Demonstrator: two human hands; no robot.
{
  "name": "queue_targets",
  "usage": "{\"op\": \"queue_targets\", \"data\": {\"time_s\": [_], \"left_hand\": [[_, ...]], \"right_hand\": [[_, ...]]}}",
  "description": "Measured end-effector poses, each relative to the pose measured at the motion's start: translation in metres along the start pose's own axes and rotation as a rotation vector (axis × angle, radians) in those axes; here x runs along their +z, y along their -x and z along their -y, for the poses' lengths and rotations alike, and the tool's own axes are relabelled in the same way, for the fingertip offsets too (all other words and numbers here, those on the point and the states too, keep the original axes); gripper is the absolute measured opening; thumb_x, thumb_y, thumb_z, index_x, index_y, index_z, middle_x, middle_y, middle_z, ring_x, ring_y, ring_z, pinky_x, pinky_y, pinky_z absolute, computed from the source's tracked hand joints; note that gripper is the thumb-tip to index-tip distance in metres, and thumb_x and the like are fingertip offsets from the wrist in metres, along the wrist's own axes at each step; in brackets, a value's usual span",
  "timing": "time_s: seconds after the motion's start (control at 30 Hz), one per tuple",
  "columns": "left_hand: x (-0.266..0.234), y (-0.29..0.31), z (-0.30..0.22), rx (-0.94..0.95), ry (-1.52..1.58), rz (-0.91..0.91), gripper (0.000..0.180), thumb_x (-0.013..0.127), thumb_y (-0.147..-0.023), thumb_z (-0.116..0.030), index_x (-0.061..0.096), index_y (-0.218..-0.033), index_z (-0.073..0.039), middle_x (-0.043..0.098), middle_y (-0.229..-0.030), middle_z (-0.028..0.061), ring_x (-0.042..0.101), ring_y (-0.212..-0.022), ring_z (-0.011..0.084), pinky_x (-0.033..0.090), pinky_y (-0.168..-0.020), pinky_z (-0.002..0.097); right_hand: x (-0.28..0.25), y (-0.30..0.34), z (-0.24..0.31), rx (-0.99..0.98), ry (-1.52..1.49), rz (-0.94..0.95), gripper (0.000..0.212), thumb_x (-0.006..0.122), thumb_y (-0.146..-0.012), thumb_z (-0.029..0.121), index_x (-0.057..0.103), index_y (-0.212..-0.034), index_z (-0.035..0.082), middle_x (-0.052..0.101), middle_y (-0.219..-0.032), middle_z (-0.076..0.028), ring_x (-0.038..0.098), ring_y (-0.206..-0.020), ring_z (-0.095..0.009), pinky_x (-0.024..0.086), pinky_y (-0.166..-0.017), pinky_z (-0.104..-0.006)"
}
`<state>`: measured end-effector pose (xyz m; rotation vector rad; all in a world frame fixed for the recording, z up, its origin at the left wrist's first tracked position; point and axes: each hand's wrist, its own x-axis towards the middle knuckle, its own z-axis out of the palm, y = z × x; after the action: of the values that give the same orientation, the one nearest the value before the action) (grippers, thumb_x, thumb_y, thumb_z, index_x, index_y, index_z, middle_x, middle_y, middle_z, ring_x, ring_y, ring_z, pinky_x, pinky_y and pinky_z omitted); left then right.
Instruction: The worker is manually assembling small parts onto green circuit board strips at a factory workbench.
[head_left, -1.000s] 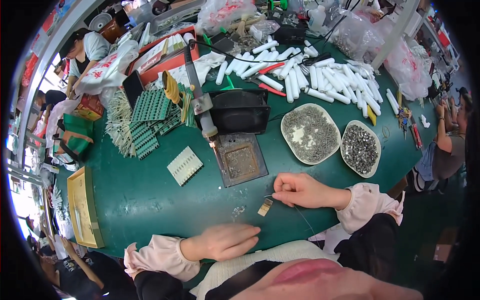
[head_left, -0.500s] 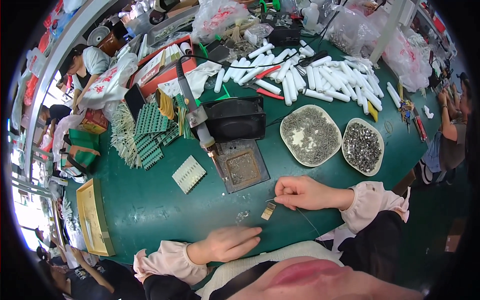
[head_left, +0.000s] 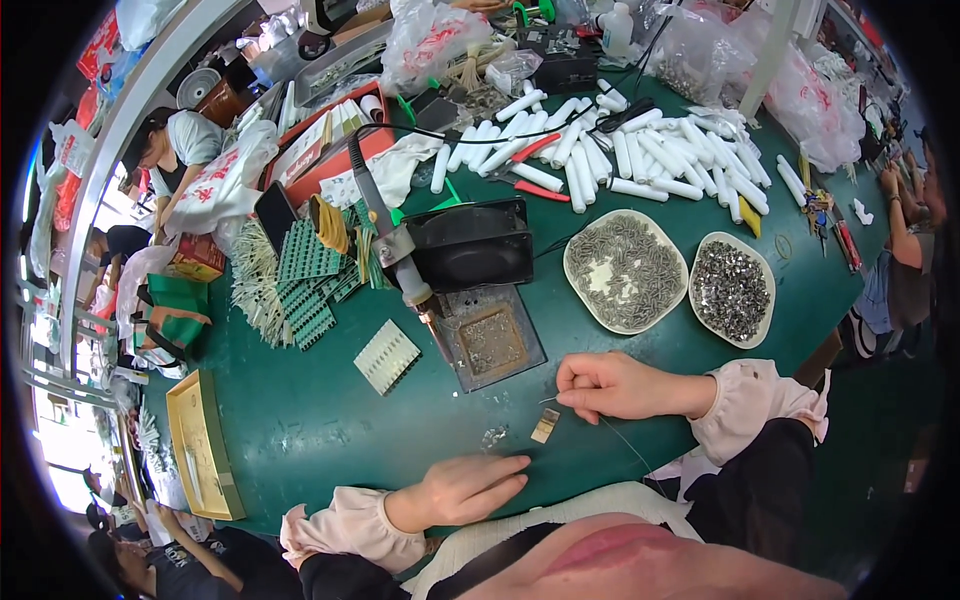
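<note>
My right hand (head_left: 618,387) is closed in a pinch on a thin grey solder wire (head_left: 628,443). The wire's short tip pokes out left of the fingertips, and its tail runs down toward the table's near edge. Just below that tip lies a small tan and brown rectangular piece (head_left: 545,425) on the green table. My left hand (head_left: 465,490) rests near the front edge with its fingers stretched out, holding nothing. Several tiny clear or silvery bits (head_left: 493,436) lie between the two hands. Beyond them a soldering iron (head_left: 415,285) is clamped tip-down beside a dark metal tray (head_left: 463,372).
A white dish of small metal springs or pins (head_left: 571,285) and another of shiny metal parts (head_left: 765,310) stand at right. White tubes (head_left: 650,160) are heaped behind. A black fan box (head_left: 465,245), a pale slotted board (head_left: 387,358) and a yellow tray (head_left: 228,480) lie leftward.
The whole view has shifted slightly, moving the scene a little to the right. Both hands keep the same pose, with the wire still in the right one.
</note>
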<state>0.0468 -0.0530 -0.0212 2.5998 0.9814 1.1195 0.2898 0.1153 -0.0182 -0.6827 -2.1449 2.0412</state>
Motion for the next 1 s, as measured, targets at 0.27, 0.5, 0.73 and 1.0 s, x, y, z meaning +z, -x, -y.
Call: {"op": "queue_targets", "data": {"time_s": [0.27, 0.5, 0.73, 1.0], "left_hand": [[-0.001, -0.003, 0.003, -0.058, 0.020, 0.020, 0.014, 0.075, -0.082, -0.001, 0.070, -0.094, 0.002, 0.073, -0.104, 0.0173, 0.072, -0.075, 0.0250, 0.058, -0.060, 0.0323], [-0.001, -0.005, 0.003, -0.055, 0.001, 0.013, 0.013, 0.075, -0.082, -0.001, 0.070, -0.093, 0.002, 0.073, -0.103, 0.0168, 0.072, -0.073, 0.0249, 0.058, -0.058, 0.0319], [-0.002, -0.004, 0.000, -0.078, 0.011, 0.059, 0.021, 0.074, -0.084, -0.003, 0.069, -0.104, 0.001, 0.072, -0.103, 0.0176, 0.071, -0.072, 0.0254, 0.057, -0.058, 0.0324], [0.000, -0.004, -0.003, 0.091, -0.089, 0.030, 0.017, 0.075, -0.079, 0.000, 0.070, -0.095, 0.002, 0.072, -0.103, 0.0190, 0.071, -0.071, 0.0230, 0.057, -0.057, 0.0290]], "right_hand": [[-0.003, -0.003, 0.002, 0.002, 0.025, 0.027, 0.015, 0.061, -0.103, 0.020, 0.055, -0.100, 0.006, 0.065, -0.067, 0.001, 0.058, -0.061, -0.007, 0.044, -0.057, -0.0258], [-0.004, -0.002, 0.004, 0.022, 0.033, 0.037, 0.014, 0.060, -0.104, 0.019, 0.055, -0.101, 0.006, 0.066, -0.070, 0.000, 0.059, -0.062, -0.007, 0.044, -0.058, -0.0239], [-0.002, 0.000, 0.001, -0.003, 0.048, 0.033, 0.015, 0.059, -0.104, 0.020, 0.055, -0.101, 0.006, 0.067, -0.069, -0.001, 0.056, -0.058, -0.006, 0.042, -0.054, -0.0233], [-0.015, -0.008, -0.004, 0.119, -0.272, 0.129, 0.015, 0.061, -0.103, 0.024, 0.057, -0.101, 0.010, 0.066, -0.067, -0.002, 0.049, -0.050, -0.003, 0.033, -0.045, -0.0189]]}}
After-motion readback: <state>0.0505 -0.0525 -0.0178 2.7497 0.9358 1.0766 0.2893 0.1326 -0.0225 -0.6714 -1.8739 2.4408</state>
